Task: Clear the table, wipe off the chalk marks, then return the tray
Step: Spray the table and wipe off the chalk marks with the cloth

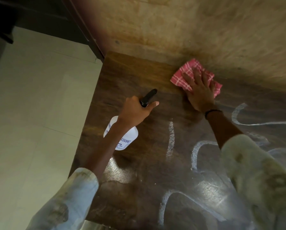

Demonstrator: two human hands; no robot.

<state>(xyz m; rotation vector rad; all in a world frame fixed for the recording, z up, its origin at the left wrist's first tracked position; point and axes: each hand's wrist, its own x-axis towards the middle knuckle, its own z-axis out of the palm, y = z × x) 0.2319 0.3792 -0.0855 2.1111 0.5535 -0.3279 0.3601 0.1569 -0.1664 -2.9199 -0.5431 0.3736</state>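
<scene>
My right hand presses flat, fingers spread, on a pink checked cloth at the far edge of the dark wooden table, close to the wall. My left hand grips the black trigger head of a white spray bottle, held just above the table's left side; my forearm hides the bottle's neck. White chalk marks curl over the near and right parts of the table. No tray is in view.
A rough tan wall runs along the table's far edge. A pale tiled floor lies to the left, beyond the table's left edge. Dark furniture stands at the top left. A wet sheen shows on the near tabletop.
</scene>
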